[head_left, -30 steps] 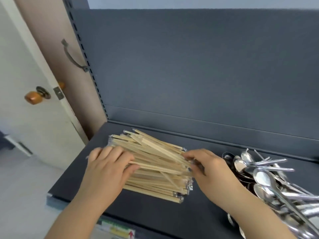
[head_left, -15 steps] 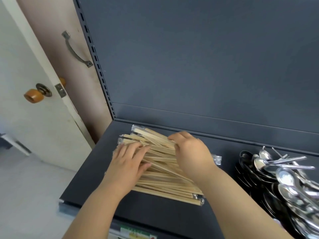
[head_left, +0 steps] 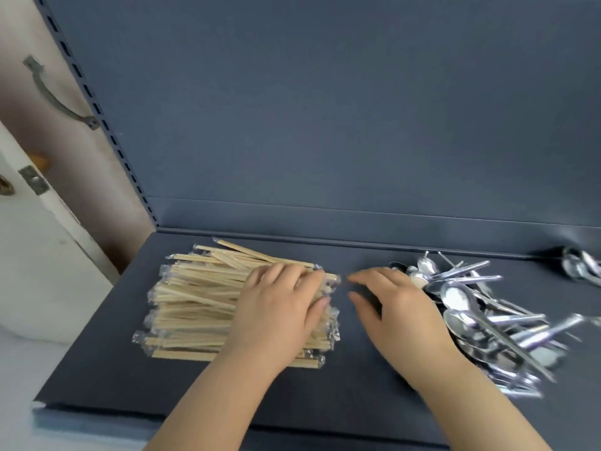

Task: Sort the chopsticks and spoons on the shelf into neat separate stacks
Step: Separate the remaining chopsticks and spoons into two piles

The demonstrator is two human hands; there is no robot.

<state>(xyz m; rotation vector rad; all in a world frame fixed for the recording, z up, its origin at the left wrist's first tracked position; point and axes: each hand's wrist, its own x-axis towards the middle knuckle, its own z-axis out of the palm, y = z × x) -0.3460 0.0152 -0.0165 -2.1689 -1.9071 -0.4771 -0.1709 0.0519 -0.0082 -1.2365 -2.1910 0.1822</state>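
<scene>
Your dark grey shelf (head_left: 357, 379) carries everything. On its left half lies the pile of clear-wrapped chopsticks (head_left: 201, 304). Most run left to right, but several at the back are skewed across the rest. On the right sits the heap of metal spoons (head_left: 481, 314), tangled, with handles pointing every way and bare shelf between it and the chopsticks.

Your left hand (head_left: 279, 307) lies flat on the right end of the chopsticks, fingers relaxed, pressing rather than gripping. Your right hand (head_left: 400, 307) is open too, palm down over the bare strip between the piles, just beside the spoons. A few stray spoons (head_left: 579, 265) lie at the far right by the back wall.

I judge you are squaring the chopsticks. Next, nudge the skewed ones parallel, then gather and nest the spoons, strays included. No writing can be read anywhere.
</scene>
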